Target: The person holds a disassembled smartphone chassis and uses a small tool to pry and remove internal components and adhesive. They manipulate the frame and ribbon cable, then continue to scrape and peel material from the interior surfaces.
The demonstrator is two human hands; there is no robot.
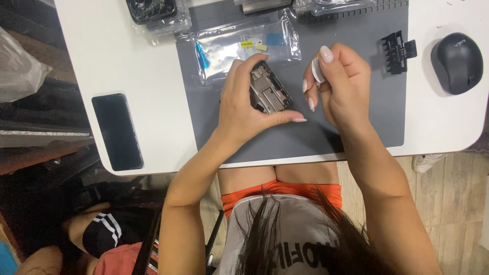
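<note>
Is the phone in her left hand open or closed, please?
Open: the phone in the left hand shows bare metal innards.

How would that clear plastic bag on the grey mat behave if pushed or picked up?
The clear plastic bag looks thin and crinkled, so probably floppy and very light. Its glossy film lying flat on the grey mat would likely slide, not roll. Only small flat pieces show inside, so it should sag when lifted by a corner.

Bright, even light fell from overhead on the white table (127, 61), glare flashed off the plastic bags (244, 43), soft shadows sat under both hands, and the floor at left lay dim and murky.
</note>
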